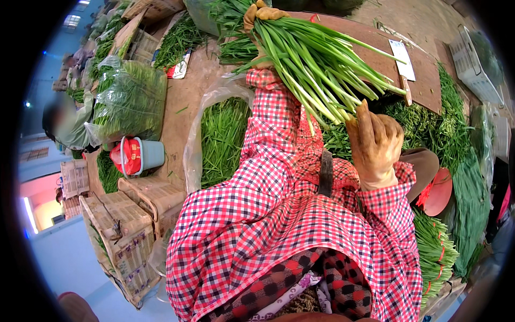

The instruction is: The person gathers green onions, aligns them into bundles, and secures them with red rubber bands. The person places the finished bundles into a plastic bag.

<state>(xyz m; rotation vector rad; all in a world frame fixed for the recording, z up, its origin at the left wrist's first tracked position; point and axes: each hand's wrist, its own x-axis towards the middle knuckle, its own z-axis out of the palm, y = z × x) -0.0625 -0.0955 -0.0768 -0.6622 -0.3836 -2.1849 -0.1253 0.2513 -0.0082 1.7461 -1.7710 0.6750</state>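
Observation:
A long bunch of garlic chives [316, 59] slants across the upper middle, its pale stem ends toward the lower right. My left hand [263, 17], tan in colour, is wrapped around the leafy upper part. Close to the stem ends, my right hand [376, 138] has its fingers bent together, the tips touching the ends. What they pinch, if anything, is hidden. Under the bunch lies a brown board [370, 40] with a white paper slip [402, 59] and a wooden handle [406, 90] at its edge.
An open clear bag of greens [222, 142] stands at my left. Beyond are a pale blue bucket [153, 155], plastic crates [126, 241], a wrapped bundle [137, 96] and another person [78, 126]. Loose greens [450, 123] and red-tied bundles [432, 247] lie at my right.

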